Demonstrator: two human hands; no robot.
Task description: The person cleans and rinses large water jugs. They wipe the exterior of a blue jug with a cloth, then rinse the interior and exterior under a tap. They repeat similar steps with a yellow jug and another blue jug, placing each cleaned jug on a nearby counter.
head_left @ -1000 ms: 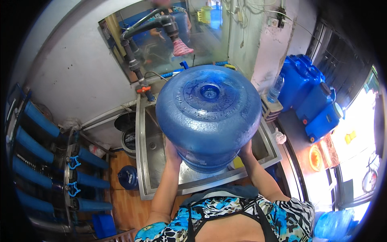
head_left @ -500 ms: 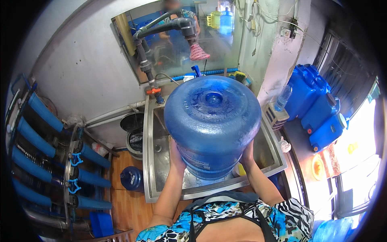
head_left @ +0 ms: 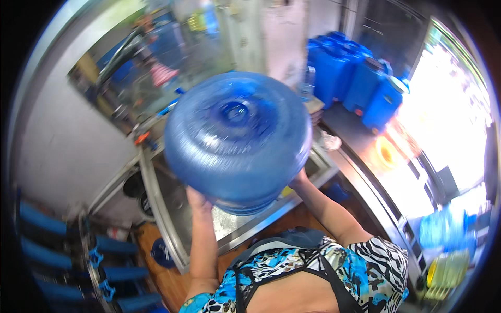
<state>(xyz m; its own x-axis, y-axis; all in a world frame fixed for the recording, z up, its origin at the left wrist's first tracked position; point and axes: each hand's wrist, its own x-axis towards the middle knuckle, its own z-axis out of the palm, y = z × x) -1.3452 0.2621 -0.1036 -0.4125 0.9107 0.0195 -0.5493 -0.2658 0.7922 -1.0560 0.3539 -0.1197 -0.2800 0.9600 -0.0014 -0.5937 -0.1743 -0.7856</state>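
Between my two hands is a large round blue water jug, held upside down with its flat base facing up. My left hand grips its lower left side, and my right hand grips its lower right side. The fingers are partly hidden behind the jug, as is its neck. Below and behind it lies the stainless steel sink, its rim showing around the jug. A pipe spout with a pink cloth over its end hangs beyond the jug on the left.
Tall blue containers stand at the back right on a dark counter. An orange ring-shaped thing is nearer the bright opening. Blue tubes fill a rack at lower left. A small blue jug stands on the wooden floor beside the sink.
The view has swung to the right and blurred. The jug, still in both hands, has tilted and come nearer to me, away from the sink's far side.
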